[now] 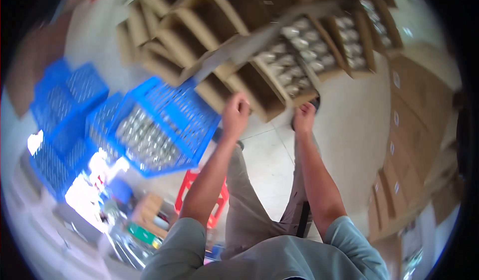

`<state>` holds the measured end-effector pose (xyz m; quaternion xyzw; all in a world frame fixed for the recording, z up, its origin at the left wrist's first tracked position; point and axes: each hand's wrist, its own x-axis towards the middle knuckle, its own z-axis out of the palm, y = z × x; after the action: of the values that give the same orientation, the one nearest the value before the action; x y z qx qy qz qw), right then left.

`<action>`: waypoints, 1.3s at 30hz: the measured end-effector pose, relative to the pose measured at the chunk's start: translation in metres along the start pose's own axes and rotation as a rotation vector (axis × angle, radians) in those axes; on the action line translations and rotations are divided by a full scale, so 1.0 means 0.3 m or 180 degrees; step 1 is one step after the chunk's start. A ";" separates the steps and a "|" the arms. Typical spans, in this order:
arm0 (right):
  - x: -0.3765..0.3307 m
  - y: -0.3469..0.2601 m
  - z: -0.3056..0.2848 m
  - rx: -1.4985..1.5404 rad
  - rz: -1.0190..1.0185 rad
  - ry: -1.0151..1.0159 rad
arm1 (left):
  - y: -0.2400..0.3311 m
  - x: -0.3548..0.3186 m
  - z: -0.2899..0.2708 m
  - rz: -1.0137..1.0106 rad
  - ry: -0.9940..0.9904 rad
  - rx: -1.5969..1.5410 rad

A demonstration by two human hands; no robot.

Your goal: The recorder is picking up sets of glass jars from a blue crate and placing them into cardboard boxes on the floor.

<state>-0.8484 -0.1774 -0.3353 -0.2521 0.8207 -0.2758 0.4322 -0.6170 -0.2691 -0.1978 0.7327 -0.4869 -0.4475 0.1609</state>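
Note:
My left hand (235, 115) is closed, its fingers curled, beside the near left corner of an open, dark-bottomed cardboard box (257, 93). To the right, my right hand (304, 117) is also curled closed, just below the near corner of a cardboard box of shiny, clear rounded pieces (287, 68). Blur hides whether either hand grips an edge or anything small. Both forearms reach forward above my legs. Left of my left hand stands a blue slatted crate (192, 115) with rows of clear glass-like pieces (147, 138).
More open cardboard boxes (187, 35) stand ahead, and some at the right hold similar shiny pieces (349, 40). Stacked blue crates (65, 105) rise at the left. Closed cartons (414, 115) line the right side. A red plastic stool-like object (219, 205) sits beside my left leg.

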 end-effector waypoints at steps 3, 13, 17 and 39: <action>-0.036 -0.087 0.027 0.0154 0.0059 -0.0569 | -0.203 -0.287 -0.135 -0.0391 -0.0001 0.0340; -0.272 -0.475 0.233 0.0883 -0.0338 -0.1935 | -0.665 -0.697 -0.666 -0.1156 0.2046 -0.1343; -0.692 -0.886 0.565 0.0452 -0.1153 -0.1909 | -0.900 -0.704 -0.820 -0.1296 0.2598 -0.2461; -1.417 -0.870 2.046 -0.4443 -0.3547 -0.3654 | -1.441 -0.550 -1.194 -0.3171 0.2665 -0.4950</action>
<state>-0.0697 -0.2325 -0.2091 -0.8773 0.2389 0.2575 0.3270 -0.1004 0.0058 -0.2095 0.6425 0.3958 -0.3639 0.5460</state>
